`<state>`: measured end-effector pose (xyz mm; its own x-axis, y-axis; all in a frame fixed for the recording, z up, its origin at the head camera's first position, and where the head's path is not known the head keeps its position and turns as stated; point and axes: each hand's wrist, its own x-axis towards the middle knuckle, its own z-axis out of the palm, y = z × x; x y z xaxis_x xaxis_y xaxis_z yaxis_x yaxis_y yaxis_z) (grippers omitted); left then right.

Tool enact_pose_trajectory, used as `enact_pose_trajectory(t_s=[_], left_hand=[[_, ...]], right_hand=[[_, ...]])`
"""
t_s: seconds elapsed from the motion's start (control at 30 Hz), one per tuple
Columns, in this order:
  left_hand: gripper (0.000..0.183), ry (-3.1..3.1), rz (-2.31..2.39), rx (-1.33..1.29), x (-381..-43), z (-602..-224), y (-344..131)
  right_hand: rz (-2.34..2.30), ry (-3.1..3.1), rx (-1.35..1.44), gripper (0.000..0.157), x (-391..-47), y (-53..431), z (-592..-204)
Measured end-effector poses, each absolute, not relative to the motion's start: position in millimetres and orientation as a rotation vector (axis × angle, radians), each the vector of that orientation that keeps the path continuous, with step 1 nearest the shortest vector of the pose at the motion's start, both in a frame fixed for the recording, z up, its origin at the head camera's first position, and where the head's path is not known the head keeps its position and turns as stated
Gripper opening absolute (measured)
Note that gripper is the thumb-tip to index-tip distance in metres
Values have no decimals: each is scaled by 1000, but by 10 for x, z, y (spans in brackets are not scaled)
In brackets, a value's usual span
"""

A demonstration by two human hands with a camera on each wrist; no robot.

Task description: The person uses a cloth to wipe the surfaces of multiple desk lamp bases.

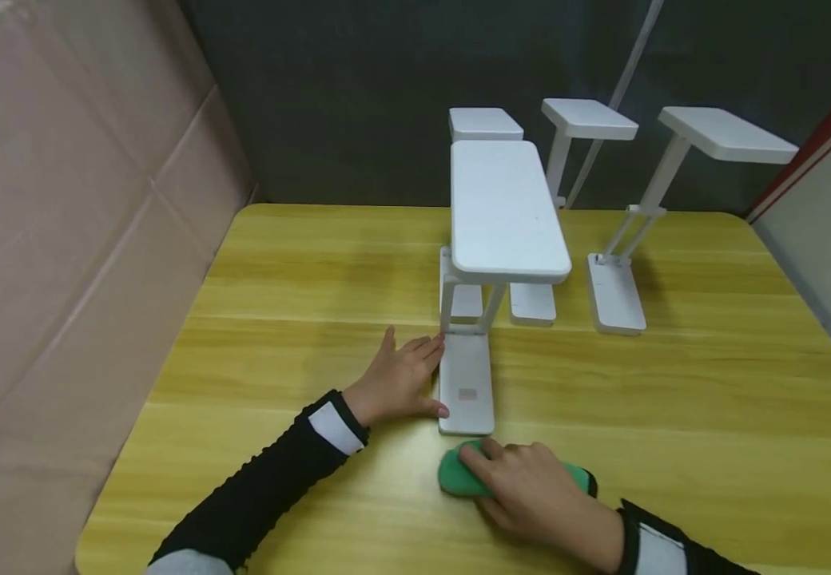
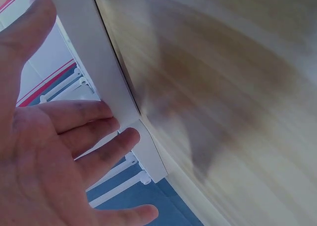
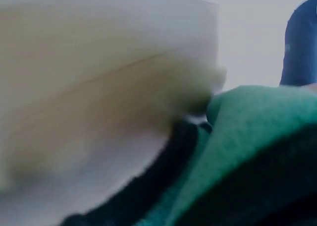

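Note:
A white folding desk lamp (image 1: pixel 466 375) stands on the wooden table, its flat rectangular head (image 1: pixel 509 208) raised above the base. My left hand (image 1: pixel 399 379) lies at the left side of that base with fingers spread, thumb near its front and fingertips near the hinge. In the left wrist view, the straight fingers (image 2: pixel 96 122) reach along the base's white side (image 2: pixel 99 42). Just in front of the base, my right hand (image 1: pixel 534 487) grips a green fabric pad with black edging (image 1: pixel 459 473) over the tabletop. Green cloth (image 3: pixel 262 112) and black trim fill the right wrist view's lower right.
More white lamps stand behind the near one, including one at the right (image 1: pixel 618 295) and one at back centre (image 1: pixel 588 120). A dark panel (image 1: pixel 343 96) closes the table's (image 1: pixel 300 271) far edge. A pale padded wall (image 1: pixel 85 239) runs along the left.

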<state>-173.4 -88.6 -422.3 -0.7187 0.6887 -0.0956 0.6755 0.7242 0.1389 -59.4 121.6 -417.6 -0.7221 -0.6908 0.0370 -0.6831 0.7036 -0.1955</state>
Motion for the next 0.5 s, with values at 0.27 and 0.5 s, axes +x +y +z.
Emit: enact_pose_trajectory(t_s=[0.27,0.5], left_hand=[[99,2772,152,1139,-1701,-4235,-825],[98,2798,147,1098,-1713,-4226,-806]], right_hand=[[-249,2965,-1035,25,-642,1010,-4184],[-230,2982,-863,33,-650,1293,-4115]])
